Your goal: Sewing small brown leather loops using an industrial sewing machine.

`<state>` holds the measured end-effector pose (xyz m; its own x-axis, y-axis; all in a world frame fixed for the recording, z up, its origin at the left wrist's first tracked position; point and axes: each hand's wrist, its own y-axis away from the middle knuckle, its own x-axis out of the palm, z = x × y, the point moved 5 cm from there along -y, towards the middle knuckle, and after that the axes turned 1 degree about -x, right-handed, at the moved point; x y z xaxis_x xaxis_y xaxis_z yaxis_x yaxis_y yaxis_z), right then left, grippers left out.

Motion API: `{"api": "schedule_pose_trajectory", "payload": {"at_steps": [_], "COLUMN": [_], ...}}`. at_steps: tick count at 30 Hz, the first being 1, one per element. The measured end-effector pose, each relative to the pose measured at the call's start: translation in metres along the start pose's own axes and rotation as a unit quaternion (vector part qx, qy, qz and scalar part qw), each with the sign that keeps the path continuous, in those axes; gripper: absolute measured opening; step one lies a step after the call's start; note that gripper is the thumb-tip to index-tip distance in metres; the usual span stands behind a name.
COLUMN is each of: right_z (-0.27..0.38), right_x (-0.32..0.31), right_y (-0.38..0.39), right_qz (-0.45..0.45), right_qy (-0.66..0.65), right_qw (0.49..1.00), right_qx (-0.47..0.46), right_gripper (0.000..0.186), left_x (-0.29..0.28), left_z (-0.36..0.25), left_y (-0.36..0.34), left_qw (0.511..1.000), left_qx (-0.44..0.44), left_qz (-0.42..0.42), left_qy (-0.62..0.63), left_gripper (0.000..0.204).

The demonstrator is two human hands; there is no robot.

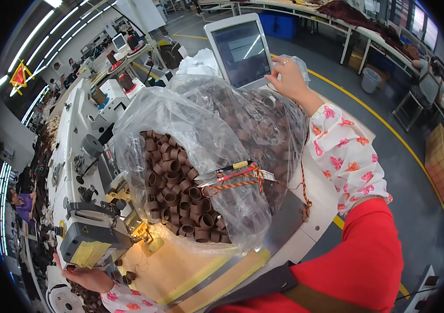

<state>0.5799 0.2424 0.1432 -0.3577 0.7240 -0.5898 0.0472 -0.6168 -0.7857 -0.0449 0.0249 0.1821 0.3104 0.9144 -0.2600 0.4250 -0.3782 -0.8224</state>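
Note:
My right hand [284, 77] is at the lower right corner of a white-framed touchscreen [236, 49], index finger extended against it, holding nothing. My left hand [87, 276] is low at the left beside a grey sewing machine head [94, 239], fingers partly hidden behind it, the visible one stretched out. Between them lies a large clear plastic bag [206, 125] full of brown rings [169, 172]. On the bag rest scissors [207, 176] with an orange-and-black cord [303, 203]. A few loose brown rings [130, 276] lie on the yellowish machine bed [175, 266] near my left hand.
Thread cones [126, 82] stand on machines at the upper left. A person in purple [23, 206] works at far left. Across the yellow-lined aisle are long tables [357, 34], a bin [370, 79], a seated person [425, 78] and a crate [441, 161].

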Motion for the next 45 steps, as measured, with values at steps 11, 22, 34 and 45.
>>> {"api": "schedule_pose_trajectory", "payload": {"at_steps": [11,22,34,45], "right_z": [-0.008,-0.002,0.002,0.007], "right_x": [0.019,0.01,-0.005,-0.007], "right_y": [0.024,0.009,-0.046,-0.064], "right_qz": [0.07,0.016,-0.054,-0.067], "right_qy": [-0.024,-0.033,0.033,0.074], "right_qw": [0.997,0.999,0.997,0.993], "right_qx": [0.031,-0.012,-0.053,-0.06], "right_gripper": [0.027,0.022,0.026,0.03], "left_x": [0.012,0.015,0.019,0.019], "left_z": [-0.03,-0.022,-0.03,-0.03], "left_y": [0.005,0.005,0.009,0.009], "left_qw": [0.967,0.944,0.95,0.948], "left_qx": [-0.167,-0.213,-0.183,-0.19], "left_qz": [-0.049,-0.069,-0.054,-0.053], "left_qy": [0.186,0.242,0.245,0.249], "left_gripper": [0.051,0.051,0.051,0.053]}}
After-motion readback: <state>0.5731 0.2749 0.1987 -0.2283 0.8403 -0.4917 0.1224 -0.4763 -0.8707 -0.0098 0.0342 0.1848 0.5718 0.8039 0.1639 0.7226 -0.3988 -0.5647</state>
